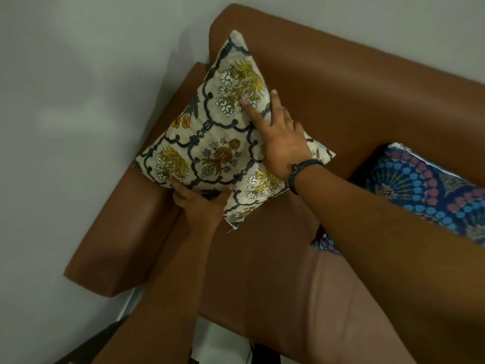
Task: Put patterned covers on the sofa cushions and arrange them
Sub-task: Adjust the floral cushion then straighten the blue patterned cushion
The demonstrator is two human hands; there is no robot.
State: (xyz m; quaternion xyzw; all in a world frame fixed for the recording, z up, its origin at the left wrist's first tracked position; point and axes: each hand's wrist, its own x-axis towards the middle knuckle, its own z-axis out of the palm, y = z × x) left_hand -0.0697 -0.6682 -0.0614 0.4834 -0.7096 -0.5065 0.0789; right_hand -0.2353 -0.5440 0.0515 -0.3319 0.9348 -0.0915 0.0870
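Observation:
A cream cushion (217, 132) with a yellow floral and dark trellis pattern stands on one corner in the left corner of the brown sofa (354, 88), leaning on the backrest. My left hand (200, 200) grips its lower edge from below, near the zip end. My right hand (280, 135) lies flat on the cushion's face with fingers spread, pressing on it. A second cushion (420, 187), in a blue cover with pink and light-blue mandala dots, lies on the seat at the right, partly behind my right forearm.
The sofa's left armrest (123, 227) runs along a pale grey wall (78, 101). The brown seat (275, 258) stretches in front of the cushions. A strip of white floor (223, 340) and a dark object show at the bottom edge.

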